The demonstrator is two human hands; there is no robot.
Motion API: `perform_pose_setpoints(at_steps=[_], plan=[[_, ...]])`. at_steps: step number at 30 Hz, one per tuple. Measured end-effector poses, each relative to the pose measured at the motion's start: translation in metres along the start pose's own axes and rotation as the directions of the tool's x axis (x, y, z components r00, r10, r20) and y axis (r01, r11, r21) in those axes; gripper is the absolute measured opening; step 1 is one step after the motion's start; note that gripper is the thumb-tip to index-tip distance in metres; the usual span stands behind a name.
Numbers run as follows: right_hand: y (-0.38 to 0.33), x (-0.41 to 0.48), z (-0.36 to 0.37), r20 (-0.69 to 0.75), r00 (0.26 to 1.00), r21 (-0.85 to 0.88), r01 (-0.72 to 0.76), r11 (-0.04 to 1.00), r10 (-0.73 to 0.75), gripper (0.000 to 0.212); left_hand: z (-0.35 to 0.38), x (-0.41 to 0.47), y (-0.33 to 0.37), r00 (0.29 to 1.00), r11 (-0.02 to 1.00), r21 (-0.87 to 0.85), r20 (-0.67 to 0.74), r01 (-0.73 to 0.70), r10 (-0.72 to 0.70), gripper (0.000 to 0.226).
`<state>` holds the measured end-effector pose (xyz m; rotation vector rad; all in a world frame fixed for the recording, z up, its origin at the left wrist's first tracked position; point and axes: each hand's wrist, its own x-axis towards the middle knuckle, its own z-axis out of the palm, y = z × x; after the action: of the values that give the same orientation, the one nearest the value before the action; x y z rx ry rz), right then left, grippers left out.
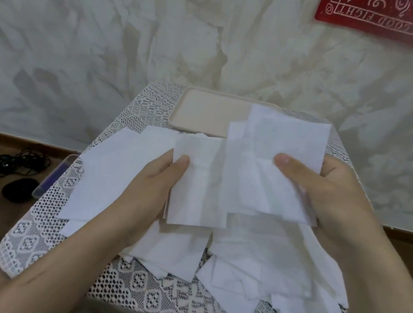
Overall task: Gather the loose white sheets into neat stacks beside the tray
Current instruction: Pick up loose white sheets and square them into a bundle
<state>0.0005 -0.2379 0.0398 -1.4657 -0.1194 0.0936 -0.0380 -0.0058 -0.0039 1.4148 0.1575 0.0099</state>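
Note:
A fanned bunch of white sheets (240, 172) hangs above the table, held between both hands. My left hand (153, 183) pinches its left edge, thumb on top. My right hand (329, 192) grips the right side, thumb pressed on the upper sheets. Several more loose white sheets (242, 265) lie scattered and overlapping on the lace-covered table beneath, with some spread out to the left (114, 168). A beige tray (201, 112) sits at the table's far edge, its right part hidden behind the held sheets.
The small table wears a white lace cloth (33, 232). On the wooden floor to the left lie a tangle of black cable (18, 161), a black object (19, 187) and a clear case with purple inside (53, 178). A marbled wall and a red cloth (400, 16) stand behind.

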Motion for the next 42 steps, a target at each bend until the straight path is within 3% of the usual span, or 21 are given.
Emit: perform_pose_setpoints(at_steps=[5, 9, 11, 17, 25, 31, 36, 39, 42], plan=[[0.016, 0.001, 0.008, 0.02, 0.996, -0.023, -0.088, 0.996, 0.088, 0.016, 0.002, 0.0, -0.001, 1.0, 1.0, 0.009, -0.003, 0.003, -0.003, 0.029], [0.021, 0.004, 0.001, -0.015, 1.0, -0.365, -0.028, 0.931, 0.024, 0.01, 0.001, 0.001, -0.002, 1.0, 1.0, 0.007, -0.007, 0.015, -0.015, 0.028], [0.024, 0.004, 0.0, 0.003, 1.0, -0.428, -0.01, 0.904, 0.012, 0.011, 0.001, 0.001, -0.002, 1.0, 1.0, 0.008, -0.012, 0.017, -0.017, 0.028], [0.02, -0.001, -0.001, 0.073, 0.996, -0.177, -0.046, 0.983, 0.06, 0.01, 0.0, 0.001, -0.002, 1.0, 0.999, 0.026, -0.018, 0.025, -0.024, 0.028], [0.029, -0.004, 0.021, 0.095, 0.995, -0.305, -0.01, 0.952, 0.041, 0.009, 0.008, -0.002, -0.005, 0.999, 0.999, -0.028, 0.004, 0.038, -0.038, 0.037], [0.028, -0.005, 0.024, 0.119, 0.992, -0.387, 0.003, 0.922, 0.047, 0.009, 0.013, -0.006, -0.004, 0.997, 1.0, 0.023, 0.072, 0.006, -0.007, 0.027], [0.024, -0.001, 0.015, -0.009, 0.995, -0.533, 0.079, 0.842, -0.099, 0.048, 0.01, -0.007, -0.001, 0.999, 0.999, 0.033, 0.04, 0.017, -0.018, 0.028], [0.026, 0.0, 0.015, 0.0, 0.996, -0.453, 0.084, 0.887, -0.095, 0.05, 0.01, -0.01, 0.0, 0.998, 0.999, 0.02, 0.043, 0.034, -0.034, 0.028], [0.03, -0.003, 0.026, 0.018, 0.994, -0.477, 0.101, 0.873, -0.106, 0.058, 0.01, -0.01, -0.002, 0.997, 0.999, -0.01, 0.059, 0.043, -0.042, 0.028]])
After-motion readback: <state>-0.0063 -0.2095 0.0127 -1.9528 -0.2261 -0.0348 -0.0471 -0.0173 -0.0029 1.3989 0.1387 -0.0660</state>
